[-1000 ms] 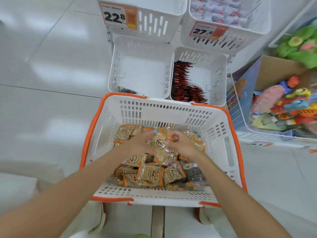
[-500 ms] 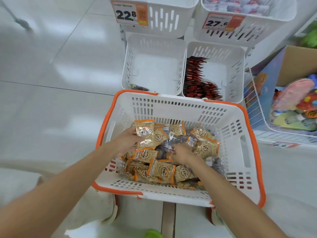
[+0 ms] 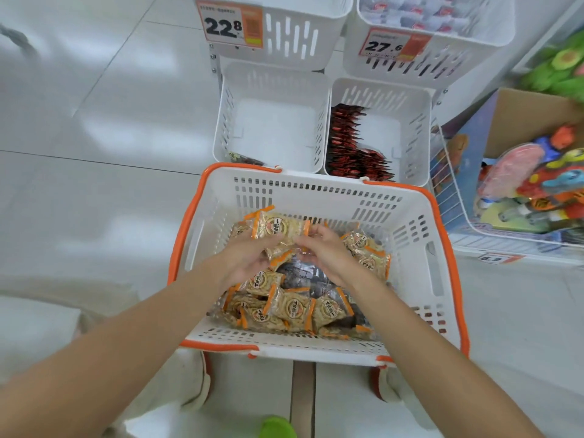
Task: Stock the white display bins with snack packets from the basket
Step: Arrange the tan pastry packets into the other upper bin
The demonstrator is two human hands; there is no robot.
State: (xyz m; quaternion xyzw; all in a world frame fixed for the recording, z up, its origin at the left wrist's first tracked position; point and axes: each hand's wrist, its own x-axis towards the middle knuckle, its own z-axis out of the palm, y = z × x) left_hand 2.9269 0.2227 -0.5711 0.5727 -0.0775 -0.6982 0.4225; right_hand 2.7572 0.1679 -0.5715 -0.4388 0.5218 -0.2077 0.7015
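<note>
left hand + right hand: both gripping snack packets | centre frame, above basket | bins upper centre

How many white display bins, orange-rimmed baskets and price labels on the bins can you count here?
White display bins: 4
Orange-rimmed basket: 1
Price labels on the bins: 2
Total: 7
</note>
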